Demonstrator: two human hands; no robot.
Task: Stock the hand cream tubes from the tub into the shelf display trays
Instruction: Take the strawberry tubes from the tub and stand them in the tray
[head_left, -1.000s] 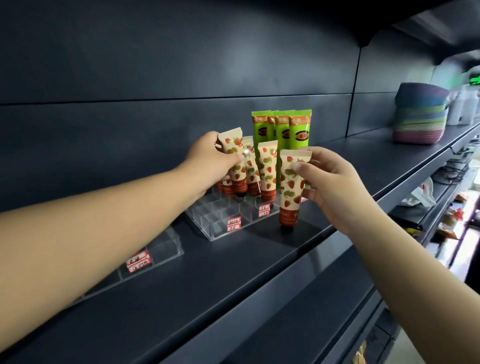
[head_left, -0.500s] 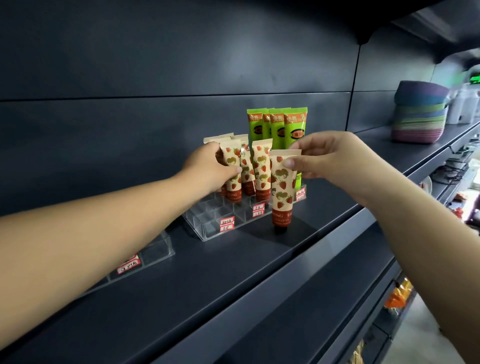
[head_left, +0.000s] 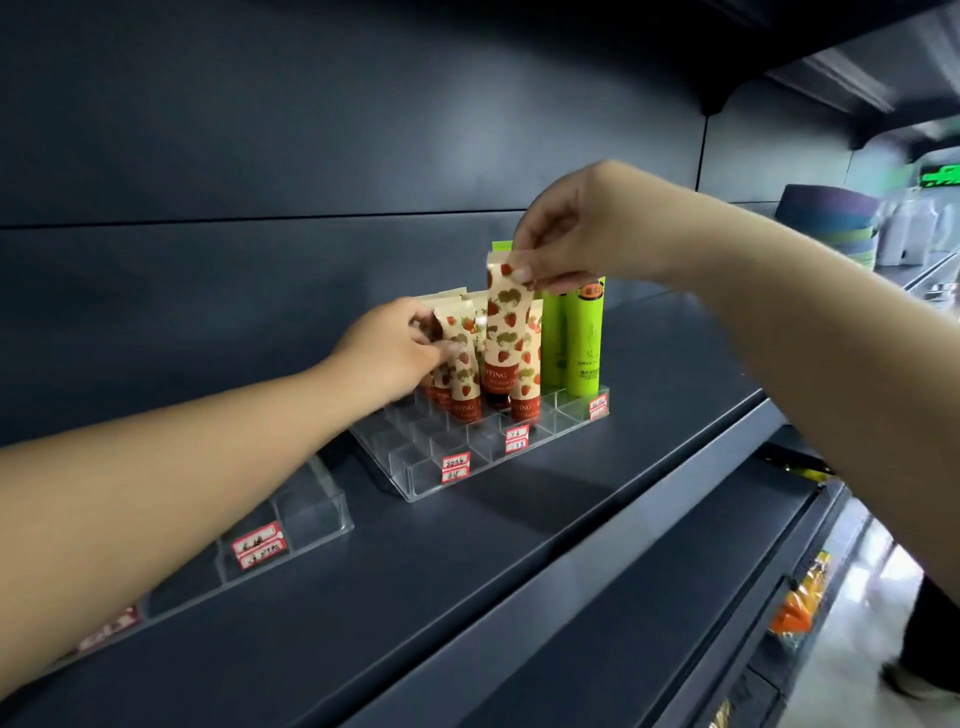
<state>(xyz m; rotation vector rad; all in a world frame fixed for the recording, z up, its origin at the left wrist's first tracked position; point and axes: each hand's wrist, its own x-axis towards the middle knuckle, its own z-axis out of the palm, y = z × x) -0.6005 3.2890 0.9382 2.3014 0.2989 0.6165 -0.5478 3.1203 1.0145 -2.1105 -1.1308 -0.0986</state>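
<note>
A clear stepped display tray (head_left: 426, 470) stands on the dark shelf (head_left: 519, 551). Several strawberry-print cream tubes (head_left: 524, 389) stand cap-down in its back compartments, with green tubes (head_left: 584, 338) to their right. My right hand (head_left: 576, 223) pinches the flat top end of one strawberry tube (head_left: 506, 332), which hangs cap-down over the tray among the others. My left hand (head_left: 395, 348) grips another strawberry tube (head_left: 460, 353) standing in the tray's left side. The tub is not in view.
A second clear tray (head_left: 306, 509) with red price labels lies left of the first, partly under my left forearm. Stacked coloured bowls (head_left: 831, 218) stand far right on the shelf. A lower shelf (head_left: 675, 597) juts out below, with an aisle floor and a person's leg at bottom right.
My right hand has lifted its strawberry tube from the bare shelf in front of the tray up and back over the tray compartments. My left hand stays on its tube.
</note>
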